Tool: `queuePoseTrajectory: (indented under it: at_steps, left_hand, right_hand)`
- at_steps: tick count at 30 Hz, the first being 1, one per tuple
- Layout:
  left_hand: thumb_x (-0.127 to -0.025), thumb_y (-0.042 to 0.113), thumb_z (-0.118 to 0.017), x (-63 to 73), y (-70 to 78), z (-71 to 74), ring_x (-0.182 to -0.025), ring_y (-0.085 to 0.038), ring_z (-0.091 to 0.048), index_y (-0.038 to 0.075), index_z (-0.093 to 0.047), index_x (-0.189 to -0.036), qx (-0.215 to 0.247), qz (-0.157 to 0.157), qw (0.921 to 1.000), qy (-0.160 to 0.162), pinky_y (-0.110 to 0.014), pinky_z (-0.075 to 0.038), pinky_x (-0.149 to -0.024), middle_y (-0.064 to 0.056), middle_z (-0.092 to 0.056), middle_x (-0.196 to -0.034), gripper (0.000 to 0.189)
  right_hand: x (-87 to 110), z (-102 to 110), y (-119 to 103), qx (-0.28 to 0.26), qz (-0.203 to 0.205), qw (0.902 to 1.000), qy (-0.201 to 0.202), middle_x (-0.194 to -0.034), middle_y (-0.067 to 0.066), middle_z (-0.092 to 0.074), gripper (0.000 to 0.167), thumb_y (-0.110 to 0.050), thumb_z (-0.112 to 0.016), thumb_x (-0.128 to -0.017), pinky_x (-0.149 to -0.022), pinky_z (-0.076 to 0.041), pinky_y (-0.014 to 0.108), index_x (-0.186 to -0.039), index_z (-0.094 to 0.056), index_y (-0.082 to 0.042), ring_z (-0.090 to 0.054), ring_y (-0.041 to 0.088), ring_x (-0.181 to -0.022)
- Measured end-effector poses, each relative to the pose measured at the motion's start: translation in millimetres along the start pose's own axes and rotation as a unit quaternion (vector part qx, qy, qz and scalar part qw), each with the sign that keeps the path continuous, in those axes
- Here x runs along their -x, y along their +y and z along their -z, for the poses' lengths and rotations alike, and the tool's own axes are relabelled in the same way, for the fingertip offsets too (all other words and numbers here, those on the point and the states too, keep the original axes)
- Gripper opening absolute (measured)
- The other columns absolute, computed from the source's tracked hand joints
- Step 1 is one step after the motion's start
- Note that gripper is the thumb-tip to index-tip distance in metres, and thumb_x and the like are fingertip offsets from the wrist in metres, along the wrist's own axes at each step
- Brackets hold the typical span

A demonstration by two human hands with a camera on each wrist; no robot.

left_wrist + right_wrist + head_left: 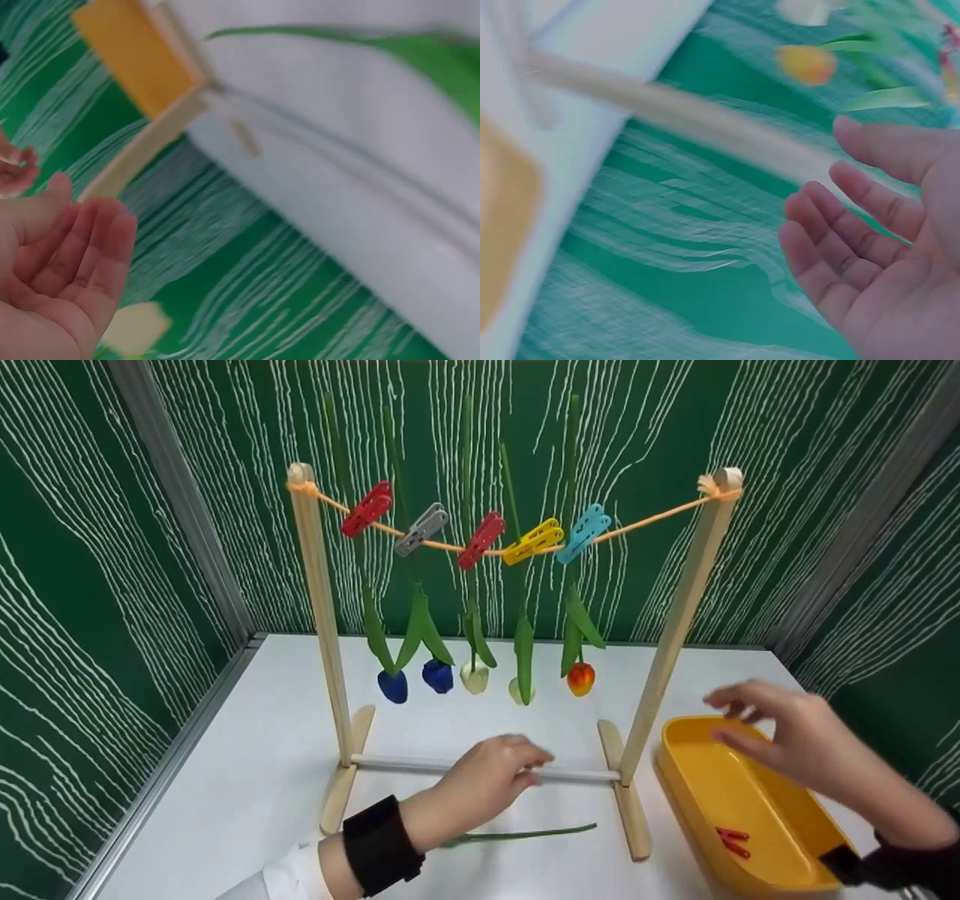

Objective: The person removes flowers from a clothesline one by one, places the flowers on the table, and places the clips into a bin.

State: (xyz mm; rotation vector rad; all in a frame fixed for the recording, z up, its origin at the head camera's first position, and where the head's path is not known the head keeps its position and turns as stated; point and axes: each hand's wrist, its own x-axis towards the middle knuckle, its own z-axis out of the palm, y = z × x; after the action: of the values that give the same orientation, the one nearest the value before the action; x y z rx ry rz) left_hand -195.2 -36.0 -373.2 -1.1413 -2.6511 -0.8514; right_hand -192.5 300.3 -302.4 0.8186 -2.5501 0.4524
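While both my hands are in the air and empty, the long green flower stem (551, 832) lies on the table between the rack's feet, partly behind my wrist in the head view. Left hand (489, 776): near it, fingers curved, thumb apart. Right hand (787, 735): over the far end of the yellow plastic tray (724, 787), thumb and fingers apart, well above the red plastic clothespin (733, 844) lying inside.

Risks, my read: orange cord (652, 520) sags, so a tug could slide the coloured plastic clips (533, 542) together. A weak bite could drop one of five head-down tulip-shaped flowers (580, 679). A sleeve or elbow against a pale wooden post (678, 630) could shake the lot; a low wrist could catch the tray rim.

Surface: white table (225, 780), looks smooth, so the loose stem might skid if nudged. Room: green panels (75, 510) with wavy white lines, grey framing (187, 502) at the corners.
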Motion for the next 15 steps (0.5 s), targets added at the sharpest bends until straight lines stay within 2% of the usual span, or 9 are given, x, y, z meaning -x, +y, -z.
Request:
queuePoseTrajectory:
  at_steps: [2,4,7,10,15]
  left_hand:
    - [-0.089,0.011,-0.064,-7.6,10.2,11.4,-0.094,-0.01,-0.063,0.006,-0.065,-0.115,0.033,-0.023,0.9978,0.052,-0.012,-0.048,-0.082,-0.005,-0.068,-0.106,0.027]
    - [-0.089,0.011,-0.064,-15.5,18.0,22.7,-0.096,-0.012,-0.064,0.003,-0.063,-0.118,0.06,-0.038,0.9922,0.102,-0.011,-0.048,-0.082,-0.008,-0.067,-0.11,0.03]
    - [-0.089,0.01,-0.064,-27.1,26.3,38.9,-0.102,-0.015,-0.063,0.001,-0.057,-0.125,0.108,-0.031,0.9816,0.154,-0.012,-0.048,-0.084,-0.012,-0.064,-0.118,0.037]
    - [-0.089,0.011,-0.064,-38.8,32.1,52.0,-0.113,-0.015,-0.059,0.001,-0.048,-0.135,0.151,-0.002,0.972,0.18,-0.016,-0.047,-0.089,-0.011,-0.058,-0.128,0.05]
    - [-0.09,0.016,-0.064,-57.2,36.2,64.2,-0.131,-0.013,-0.043,0.008,-0.026,-0.149,0.22,0.059,0.9554,0.188,-0.02,-0.041,-0.099,-0.006,-0.041,-0.146,0.071]
  right_hand:
    - [-18.4,13.7,-14.1,0.004,0.029,0.9993,0.022,-0.097,-0.002,-0.068,0.039,0.0,-0.081,-0.068,-0.068,-0.048,0.007,-0.102,-0.066,-0.011,-0.061,0.003,-0.081]
    - [-36.0,25.8,-27.6,-0.006,0.042,0.9986,0.033,-0.101,-0.002,-0.068,0.041,0.0,-0.081,-0.07,-0.073,-0.045,0.003,-0.107,-0.066,-0.012,-0.06,0.002,-0.086]
    - [-59.9,39.2,-45.8,-0.028,0.053,0.9977,0.033,-0.106,0.0,-0.068,0.043,-0.004,-0.079,-0.073,-0.08,-0.041,0.001,-0.113,-0.065,-0.013,-0.059,-0.002,-0.093]
    - [-81.2,47.6,-59.2,-0.045,0.066,0.9963,0.032,-0.113,0.003,-0.067,0.045,-0.007,-0.077,-0.076,-0.084,-0.04,0.002,-0.119,-0.063,-0.012,-0.057,-0.008,-0.099]
    - [-112.0,54.4,-73.3,-0.076,0.065,0.9938,0.049,-0.123,0.002,-0.062,0.046,-0.009,-0.073,-0.081,-0.089,-0.041,0.006,-0.125,-0.059,-0.012,-0.053,-0.01,-0.11]
